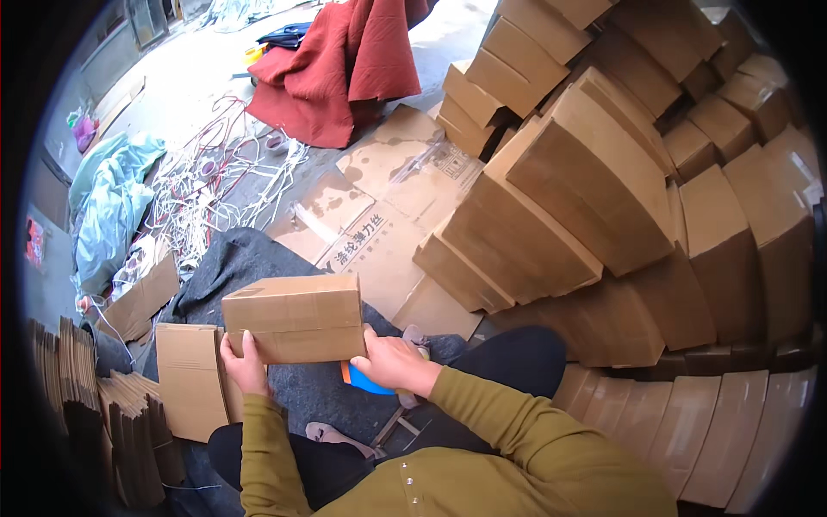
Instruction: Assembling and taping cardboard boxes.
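Note:
A closed brown cardboard box [297, 332] is raised in front of me over the dark cloth. My left hand [248, 366] grips its lower left end, fingers against the near side. At the box's right end, my right hand [394, 360] is closed, its fingertips against the cardboard edge. A blue and orange tool [370, 381] shows under that palm, mostly hidden, so its exact kind is unclear. Beside my left hand stand flattened cardboard boxes [191, 379].
Closed boxes [594, 164] are piled high on the right, with more [689, 422] low beside my right arm. Flat cartons [129, 414] stand at the left. A dark cloth [284, 414], tangled white straps [207, 181], flattened cardboard [379, 233] and a red quilted cover [345, 77] lie ahead.

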### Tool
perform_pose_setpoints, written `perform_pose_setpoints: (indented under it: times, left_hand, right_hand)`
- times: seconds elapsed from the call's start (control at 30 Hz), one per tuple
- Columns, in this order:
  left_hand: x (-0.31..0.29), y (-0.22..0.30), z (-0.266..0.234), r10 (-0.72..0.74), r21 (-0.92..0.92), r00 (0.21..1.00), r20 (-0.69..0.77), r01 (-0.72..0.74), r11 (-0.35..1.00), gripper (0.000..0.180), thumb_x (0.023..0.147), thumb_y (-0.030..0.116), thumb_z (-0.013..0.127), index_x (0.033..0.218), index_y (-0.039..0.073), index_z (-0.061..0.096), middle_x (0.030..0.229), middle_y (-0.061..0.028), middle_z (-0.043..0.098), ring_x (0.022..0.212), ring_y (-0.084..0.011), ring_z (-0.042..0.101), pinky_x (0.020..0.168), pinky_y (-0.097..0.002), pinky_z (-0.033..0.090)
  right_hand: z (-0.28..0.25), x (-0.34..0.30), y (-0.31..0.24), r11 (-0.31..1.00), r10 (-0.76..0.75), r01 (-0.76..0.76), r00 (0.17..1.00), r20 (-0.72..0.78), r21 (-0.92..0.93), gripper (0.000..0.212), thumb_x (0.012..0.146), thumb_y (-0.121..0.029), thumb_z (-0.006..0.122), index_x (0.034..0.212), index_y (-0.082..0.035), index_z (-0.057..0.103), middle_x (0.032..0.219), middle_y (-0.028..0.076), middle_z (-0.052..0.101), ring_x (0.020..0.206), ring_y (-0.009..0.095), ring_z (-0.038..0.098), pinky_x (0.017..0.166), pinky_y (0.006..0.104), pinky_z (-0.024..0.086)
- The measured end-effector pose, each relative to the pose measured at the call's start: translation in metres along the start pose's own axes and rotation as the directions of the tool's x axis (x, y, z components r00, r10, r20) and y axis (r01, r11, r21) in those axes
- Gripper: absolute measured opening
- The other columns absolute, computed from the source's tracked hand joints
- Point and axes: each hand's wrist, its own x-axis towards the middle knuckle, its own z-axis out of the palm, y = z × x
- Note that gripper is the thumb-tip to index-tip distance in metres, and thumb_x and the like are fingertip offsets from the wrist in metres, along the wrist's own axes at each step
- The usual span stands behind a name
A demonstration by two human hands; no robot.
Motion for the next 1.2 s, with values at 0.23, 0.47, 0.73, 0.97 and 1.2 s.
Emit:
perform_pose_setpoints:
  times: [0.23, 0.47, 0.73, 0.97, 1.2]
  left_hand:
    - [-0.073, 0.165, 0.020, 0.274, -0.598, 0.960, -0.048, -0.247, 0.762, 0.046, 0.102, 0.013, 0.050, 0.144, 0.000, 0.033, 0.139, -0.0131, 0.046, 0.127, -0.0209, 0.048, 0.106, -0.0328, 0.044]
    - [-0.132, 0.360, 0.169, 0.715, -0.881, 0.696, 0.067, -0.295, 0.370, 0.058, 0.096, 0.000, 0.057, 0.148, 0.004, 0.030, 0.135, -0.0119, 0.050, 0.122, -0.0185, 0.052, 0.103, -0.0333, 0.046]
    - [-0.211, 0.377, 0.279, 0.700, -0.633, 0.466, 0.541, -0.321, 0.704, 0.065, 0.091, 0.023, 0.068, 0.146, 0.004, 0.038, 0.153, -0.0177, 0.035, 0.138, -0.0281, 0.040, 0.106, -0.0419, 0.040]
    - [-0.176, 0.248, 0.210, 0.556, -0.416, 0.559, 0.616, -0.368, 0.831, 0.037, 0.088, 0.005, 0.065, 0.125, 0.006, 0.060, 0.143, -0.0114, 0.050, 0.125, -0.0210, 0.054, 0.097, -0.0345, 0.047]
    - [-0.099, 0.113, 0.134, 0.325, -0.035, 0.765, 0.556, -0.369, 0.929, 0.028, 0.087, 0.011, 0.064, 0.114, 0.003, 0.065, 0.124, -0.0147, 0.063, 0.113, -0.0269, 0.061, 0.092, -0.0351, 0.050]
  right_hand:
    - [-0.122, -0.109, -0.056, 0.958, -0.246, 0.286, 0.852, -0.462, 0.018, 0.083, 0.090, -0.031, 0.063, 0.149, 0.007, 0.020, 0.080, 0.024, 0.068, 0.072, 0.040, 0.067, 0.068, 0.0452, 0.053]
    - [-0.289, -0.274, -0.061, 0.854, -0.064, 0.398, 0.719, -0.692, 0.335, 0.079, 0.089, -0.014, 0.066, 0.151, 0.005, 0.021, 0.071, 0.006, 0.066, 0.068, 0.010, 0.063, 0.064, 0.0238, 0.048]
    - [-0.265, -0.349, 0.043, 0.776, 0.252, 0.542, 0.202, -0.947, 0.322, 0.084, 0.089, -0.026, 0.069, 0.150, 0.008, 0.024, 0.069, -0.002, 0.056, 0.067, 0.002, 0.048, 0.064, 0.0158, 0.037]
    - [-0.203, -0.314, 0.061, 0.374, 0.134, 0.639, 0.679, -0.721, 0.672, 0.085, 0.085, -0.025, 0.076, 0.147, 0.010, 0.029, 0.069, -0.002, 0.054, 0.063, 0.002, 0.043, 0.060, 0.0175, 0.033]
    - [-0.184, -0.195, -0.002, 0.138, -0.056, 0.518, 0.855, -0.515, 0.845, 0.080, 0.086, -0.035, 0.075, 0.139, 0.012, 0.038, 0.103, 0.016, 0.068, 0.096, 0.019, 0.067, 0.088, 0.0307, 0.052]
